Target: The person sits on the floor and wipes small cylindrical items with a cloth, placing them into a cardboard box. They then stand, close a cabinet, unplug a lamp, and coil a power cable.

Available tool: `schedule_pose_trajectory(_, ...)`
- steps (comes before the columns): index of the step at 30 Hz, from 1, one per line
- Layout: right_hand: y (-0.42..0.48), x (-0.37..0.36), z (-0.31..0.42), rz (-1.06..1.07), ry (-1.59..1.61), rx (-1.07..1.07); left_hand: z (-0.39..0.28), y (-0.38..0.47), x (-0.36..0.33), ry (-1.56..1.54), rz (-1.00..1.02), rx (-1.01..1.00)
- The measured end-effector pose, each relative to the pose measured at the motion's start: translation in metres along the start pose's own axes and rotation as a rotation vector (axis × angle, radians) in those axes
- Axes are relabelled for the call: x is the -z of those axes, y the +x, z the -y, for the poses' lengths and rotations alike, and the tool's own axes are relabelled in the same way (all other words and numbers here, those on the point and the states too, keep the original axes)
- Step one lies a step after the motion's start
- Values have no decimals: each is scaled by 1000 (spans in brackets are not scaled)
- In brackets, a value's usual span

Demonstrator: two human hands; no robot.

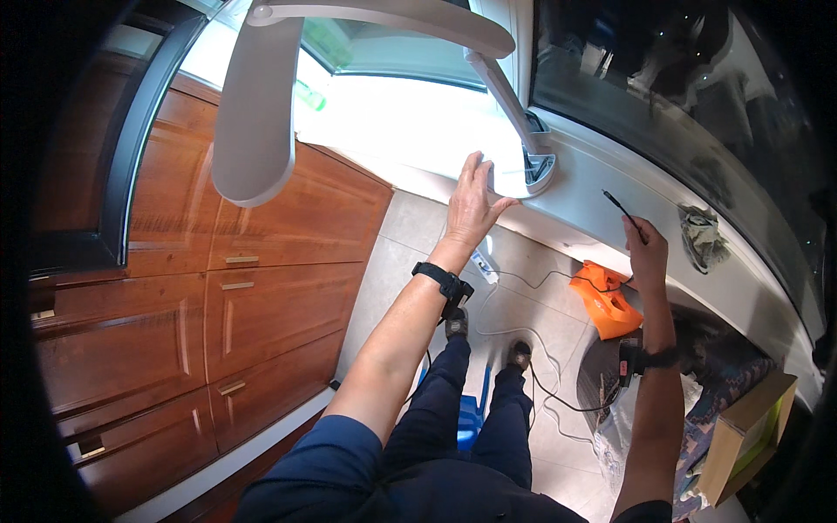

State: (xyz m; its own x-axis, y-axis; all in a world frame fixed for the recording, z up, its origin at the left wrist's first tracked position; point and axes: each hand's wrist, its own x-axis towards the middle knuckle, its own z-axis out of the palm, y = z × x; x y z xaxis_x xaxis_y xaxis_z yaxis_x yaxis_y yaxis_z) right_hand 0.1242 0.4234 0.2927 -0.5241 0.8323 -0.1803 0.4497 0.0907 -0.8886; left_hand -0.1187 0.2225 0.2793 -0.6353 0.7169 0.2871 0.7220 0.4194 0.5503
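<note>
My right hand [646, 252] grips a black cable [621, 208] close to its plug, whose thin tip points up and left over the windowsill. My left hand [472, 206] is spread, with nothing held, at the front edge of the brightly lit sill. Just right of its fingers stands the base [541, 175] of a folding desk lamp, with dark items in its holder. Whether the fingers touch the base, I cannot tell. The lamp's jointed arm [500, 91] rises to long pale panels [255, 124] overhead. Its light washes out the surface beneath.
Wooden cabinets [281, 216] stand at the left. A power strip [484, 267] with cords, an orange bag [605, 301] and a blue stool [468, 418] are on the floor. A crumpled cloth [703, 238] lies on the windowsill [588, 196]; a cardboard box [739, 425] stands lower right.
</note>
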Motion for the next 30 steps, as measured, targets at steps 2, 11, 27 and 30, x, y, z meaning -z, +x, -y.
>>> schedule_pose_trajectory(2, -8, -4, 0, 13, 8, 23, 0, 0, 1, 20, -27, 11)
schedule_pose_trajectory(11, -36, -8, -12, 39, 51, -26, -3, 2, 7, 254, -44, -82)
schedule_pose_trajectory(27, -68, -7, -32, 14, 168, -145, -17, 6, 13, 228, -49, -76)
schedule_pose_trajectory(30, -76, -4, -33, 42, 107, -154, -20, 7, 12, 234, -38, -32)
